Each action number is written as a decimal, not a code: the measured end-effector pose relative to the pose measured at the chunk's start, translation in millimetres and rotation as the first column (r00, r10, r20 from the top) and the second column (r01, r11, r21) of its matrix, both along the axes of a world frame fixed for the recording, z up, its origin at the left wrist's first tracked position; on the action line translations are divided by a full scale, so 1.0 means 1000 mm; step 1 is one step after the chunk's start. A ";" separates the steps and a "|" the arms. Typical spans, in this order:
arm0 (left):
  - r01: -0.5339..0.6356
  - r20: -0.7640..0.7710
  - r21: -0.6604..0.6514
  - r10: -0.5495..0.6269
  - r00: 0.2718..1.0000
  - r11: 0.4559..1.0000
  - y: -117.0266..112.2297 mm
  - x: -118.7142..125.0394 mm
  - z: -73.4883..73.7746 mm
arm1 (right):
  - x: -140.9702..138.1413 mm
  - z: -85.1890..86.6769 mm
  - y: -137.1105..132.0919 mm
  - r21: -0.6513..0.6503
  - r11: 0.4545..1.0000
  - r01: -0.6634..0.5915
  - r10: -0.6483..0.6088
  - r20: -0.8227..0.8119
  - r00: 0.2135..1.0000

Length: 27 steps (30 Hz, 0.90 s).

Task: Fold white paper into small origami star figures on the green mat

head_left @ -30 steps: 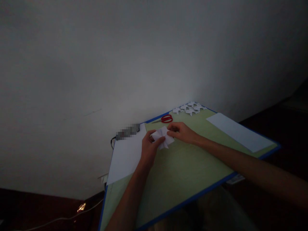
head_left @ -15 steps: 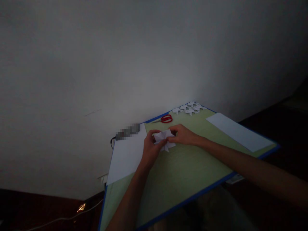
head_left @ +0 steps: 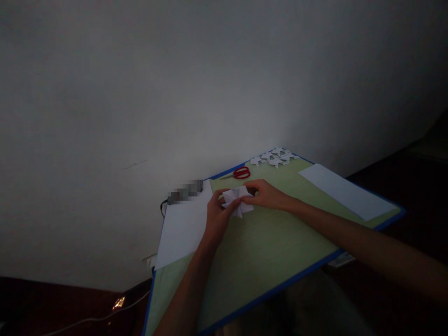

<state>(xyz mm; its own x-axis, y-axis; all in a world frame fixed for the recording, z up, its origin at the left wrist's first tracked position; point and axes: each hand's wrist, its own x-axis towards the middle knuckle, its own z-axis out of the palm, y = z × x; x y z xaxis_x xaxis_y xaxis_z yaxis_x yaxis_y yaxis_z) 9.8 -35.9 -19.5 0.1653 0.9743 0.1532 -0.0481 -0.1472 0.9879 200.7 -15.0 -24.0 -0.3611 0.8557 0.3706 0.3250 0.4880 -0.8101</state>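
Barely anything is shifting versus half a second back: the right hand point(head_left: 266, 195) is sliding its fingertips slightly leftward along the folded paper point(head_left: 238, 201), and the left hand point(head_left: 216, 218) is bringing its thumb further over the near left part of the paper. Compared with a second back, the right fingers are no longer sitting on the far corner but are pinching the right side. Everything else on the board is staying put.

Both hands are closed on the folded paper, left thumb pressing on top and right thumb and fingers nipping the right edge. It is too dim to tell whether the paper is lying flat on the green board point(head_left: 266, 254) or is lifted slightly. It is sitting in the far middle of the board, just right of the white sheet point(head_left: 182, 226).

Red scissors point(head_left: 242, 172) are lying just beyond the paper, near the far edge. A cluster of small folded pieces point(head_left: 276, 157) is sitting at the far corner. A white strip point(head_left: 346, 191) is lying along the right side, well apart from the hands.

Writing: nothing is coming through legibly. A blurred patch point(head_left: 185, 191) at the far left corner of the sheet is unreadable.
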 end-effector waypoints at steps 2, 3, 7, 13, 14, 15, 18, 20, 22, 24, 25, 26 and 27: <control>-0.011 -0.010 0.009 0.011 1.000 1.000 0.001 -0.001 -0.001 | 0.000 -0.002 0.001 0.005 1.000 0.000 -0.001 0.011 1.000; -0.020 -0.016 0.016 0.020 1.000 1.000 0.002 -0.001 -0.001 | -0.001 -0.003 0.001 0.007 1.000 0.001 -0.001 0.021 1.000; -0.067 -0.033 0.041 0.068 0.997 0.997 0.002 -0.001 0.000 | -0.002 -0.005 0.003 -0.009 1.000 0.003 -0.002 0.062 0.998; -0.087 -0.054 0.060 0.091 0.994 0.994 0.002 -0.001 0.002 | -0.002 -0.004 0.003 -0.058 0.997 0.047 -0.043 0.076 0.996; -0.086 -0.052 0.064 0.090 0.995 0.994 0.002 -0.001 0.001 | -0.002 -0.004 0.004 -0.080 0.996 0.029 -0.024 0.056 0.998; -0.088 -0.045 0.067 0.091 0.995 0.994 0.002 -0.001 0.001 | -0.002 -0.005 0.005 -0.100 0.995 0.006 -0.002 0.034 0.999; -0.090 -0.018 0.065 0.092 0.996 0.994 0.002 0.000 -0.001 | -0.002 -0.006 0.007 -0.120 0.991 -0.054 0.053 -0.008 0.999; -0.092 -0.005 0.059 0.093 0.996 0.994 0.002 0.000 0.000 | -0.001 -0.007 0.008 -0.115 0.990 -0.076 0.075 -0.013 0.997; -0.103 0.000 0.054 0.103 0.995 0.993 0.001 0.000 0.001 | 0.000 -0.007 0.008 -0.100 0.991 -0.089 0.089 -0.012 0.996; -0.120 0.001 0.051 0.120 0.993 0.992 0.001 0.000 0.002 | 0.001 -0.007 0.008 -0.068 0.993 -0.094 0.093 -0.011 0.996; -0.123 -0.004 0.050 0.124 0.992 0.991 0.000 0.000 0.003 | 0.001 -0.007 0.007 -0.056 0.994 -0.092 0.091 -0.015 0.996; -0.123 -0.009 0.049 0.124 0.992 0.991 0.000 0.000 0.003 | 0.001 -0.006 0.007 -0.050 0.995 -0.087 0.086 -0.023 0.996; -0.121 -0.015 0.050 0.122 0.992 0.991 0.000 0.000 0.003 | 0.000 -0.006 0.006 -0.051 0.996 -0.078 0.076 -0.029 0.997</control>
<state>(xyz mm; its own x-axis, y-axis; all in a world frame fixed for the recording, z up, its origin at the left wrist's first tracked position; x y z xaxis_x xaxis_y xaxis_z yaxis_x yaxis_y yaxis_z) 9.5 -35.7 -16.1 0.0493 0.9787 0.1991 -0.0091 -0.1989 0.9800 201.1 -9.1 -30.4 -0.4171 0.8441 0.3368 0.2654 0.4676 -0.8431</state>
